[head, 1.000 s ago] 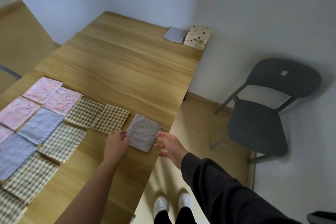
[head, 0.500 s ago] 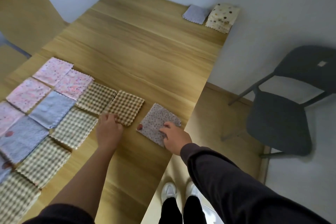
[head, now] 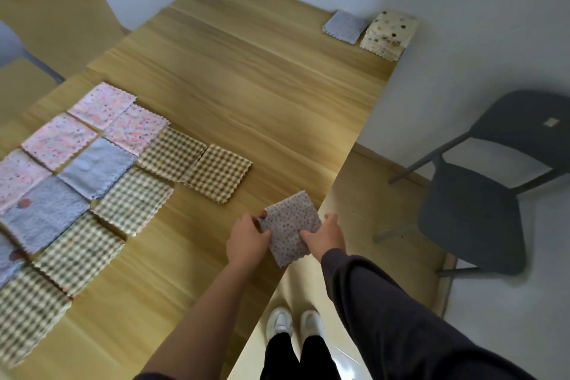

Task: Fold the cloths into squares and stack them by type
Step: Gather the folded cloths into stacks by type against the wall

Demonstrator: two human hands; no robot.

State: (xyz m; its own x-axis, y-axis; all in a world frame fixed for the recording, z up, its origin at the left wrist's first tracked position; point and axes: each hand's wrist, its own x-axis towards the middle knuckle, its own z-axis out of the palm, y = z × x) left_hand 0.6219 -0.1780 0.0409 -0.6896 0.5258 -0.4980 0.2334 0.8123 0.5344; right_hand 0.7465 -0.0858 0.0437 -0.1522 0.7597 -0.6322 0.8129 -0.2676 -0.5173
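A small grey cloth with tiny dots (head: pixel 290 227), folded to a square, is held just over the table's near right edge. My left hand (head: pixel 246 239) grips its left side and my right hand (head: pixel 327 233) grips its right side. To the left, several folded squares lie in rows: pink floral cloths (head: pixel 101 105), blue cloths (head: pixel 97 166), brown checked cloths (head: pixel 219 176) and green checked cloths (head: pixel 134 199). At the far right corner sit a folded blue-grey cloth (head: pixel 345 26) and a stack of cream spotted cloths (head: pixel 388 32).
The wooden table (head: pixel 246 77) stretches away toward a white wall. A dark grey chair (head: pixel 481 194) stands on the floor to the right. My white shoes (head: pixel 294 322) show below the table edge.
My left hand left the brown checked cloth and came over to the dotted cloth. Both hands now hold it lifted at the table edge, nearer to me than before.
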